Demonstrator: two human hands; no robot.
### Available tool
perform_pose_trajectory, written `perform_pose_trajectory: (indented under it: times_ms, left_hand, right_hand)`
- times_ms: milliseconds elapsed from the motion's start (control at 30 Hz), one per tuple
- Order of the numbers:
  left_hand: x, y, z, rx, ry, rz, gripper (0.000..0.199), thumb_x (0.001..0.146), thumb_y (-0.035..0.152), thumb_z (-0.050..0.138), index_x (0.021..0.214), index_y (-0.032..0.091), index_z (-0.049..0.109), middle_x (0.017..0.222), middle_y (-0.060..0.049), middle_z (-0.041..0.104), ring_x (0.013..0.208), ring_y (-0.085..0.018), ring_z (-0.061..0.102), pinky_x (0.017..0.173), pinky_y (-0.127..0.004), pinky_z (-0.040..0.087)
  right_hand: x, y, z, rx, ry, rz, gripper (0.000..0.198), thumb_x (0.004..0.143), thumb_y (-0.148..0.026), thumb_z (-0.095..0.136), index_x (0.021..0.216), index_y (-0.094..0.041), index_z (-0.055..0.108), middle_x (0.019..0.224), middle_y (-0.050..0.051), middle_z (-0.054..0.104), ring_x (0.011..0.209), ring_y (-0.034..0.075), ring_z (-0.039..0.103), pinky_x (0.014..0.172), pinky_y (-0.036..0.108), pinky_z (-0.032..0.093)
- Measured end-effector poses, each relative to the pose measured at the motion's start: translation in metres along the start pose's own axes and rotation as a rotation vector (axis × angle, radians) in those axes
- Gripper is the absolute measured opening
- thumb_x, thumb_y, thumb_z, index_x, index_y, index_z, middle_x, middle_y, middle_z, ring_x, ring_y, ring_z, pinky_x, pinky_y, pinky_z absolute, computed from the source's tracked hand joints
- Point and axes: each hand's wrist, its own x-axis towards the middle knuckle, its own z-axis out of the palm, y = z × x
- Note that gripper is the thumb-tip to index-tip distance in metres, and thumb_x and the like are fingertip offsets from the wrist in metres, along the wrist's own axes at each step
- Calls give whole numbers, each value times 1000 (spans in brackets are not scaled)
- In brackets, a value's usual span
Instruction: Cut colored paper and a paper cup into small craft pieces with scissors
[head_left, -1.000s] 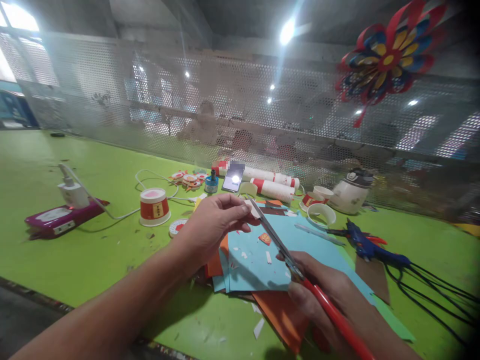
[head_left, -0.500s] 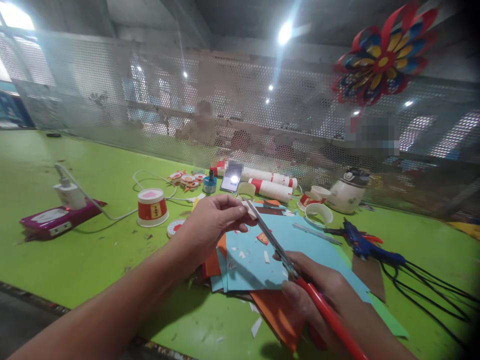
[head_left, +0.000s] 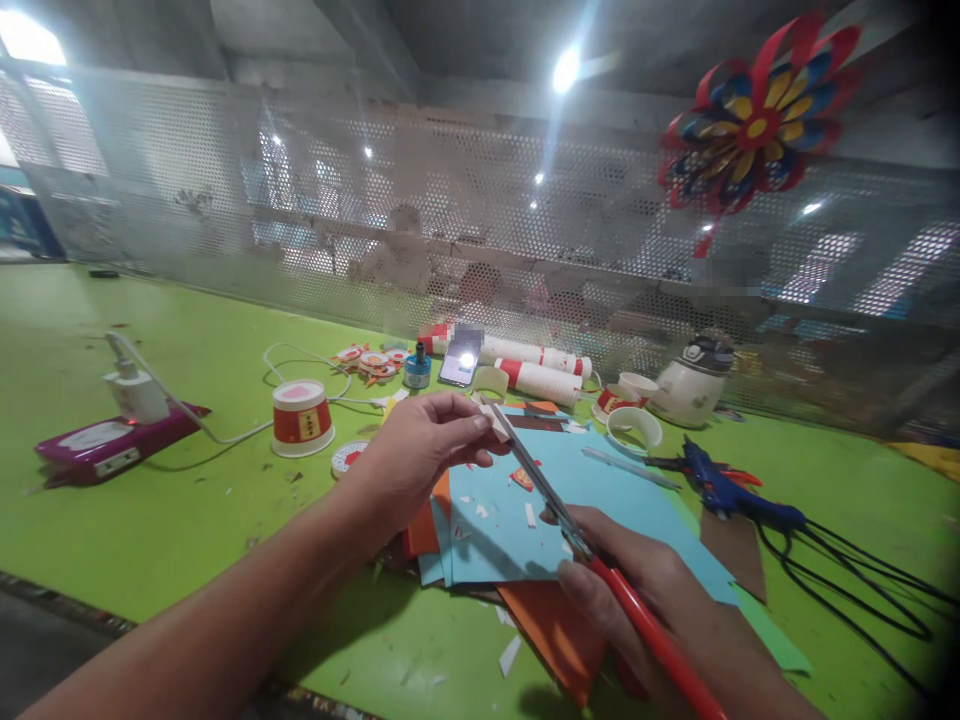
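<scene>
White paper scrap (head_left: 497,422) between pinched fingers (head_left: 480,424)

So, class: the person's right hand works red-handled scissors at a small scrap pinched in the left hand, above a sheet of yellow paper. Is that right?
Not quite: the sheet under the hands is light blue paper, not yellow. The head view shows it. The rest holds: the right hand works the red-handled scissors at a small scrap pinched in the left hand.

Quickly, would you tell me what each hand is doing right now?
Left hand: pinching a small white paper scrap.
Right hand: closed on red-handled scissors.
</scene>
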Motion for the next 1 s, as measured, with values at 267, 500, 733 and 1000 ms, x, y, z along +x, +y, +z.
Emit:
perform_pose_trajectory:
  times_ms: [267, 500, 733, 1000]
  left_hand:
    - [1, -1, 0, 4, -1, -3, 9, 72, 15, 67, 64, 12, 63, 71, -7, 68, 66, -14, 62, 62, -26, 46]
    - [1, 0, -1, 15, -5, -5, 9, 73, 14, 66, 65, 11, 64, 71, -7, 68, 66, -14, 62, 61, -25, 46]
    - [-1, 1, 0, 30, 5, 3, 9, 70, 15, 69, 63, 12, 65, 72, -9, 68, 70, -16, 62, 64, -26, 46]
    - [1, -4, -2, 34, 12, 28, 9, 70, 18, 70, 64, 12, 65, 73, -9, 69, 67, -15, 62, 61, -26, 46]
  right_hand:
    - [1, -3, 0, -33, 12, -14, 29, 86, -48, 48, 94, -26, 66, 80, -2, 70, 72, 19, 64, 61, 23, 49]
    - [-1, -2, 0, -114, 18, 28, 27, 85, -48, 48, 92, -27, 65, 77, -1, 68, 74, 21, 65, 59, 25, 49]
    - [1, 3, 0, -103, -19, 13, 30, 86, -51, 47, 90, -25, 62, 74, 1, 65, 74, 22, 62, 65, 30, 48]
    - [2, 8, 4, -90, -5, -14, 29, 85, -49, 49, 93, -24, 63, 77, 2, 65, 77, 24, 62, 64, 30, 48]
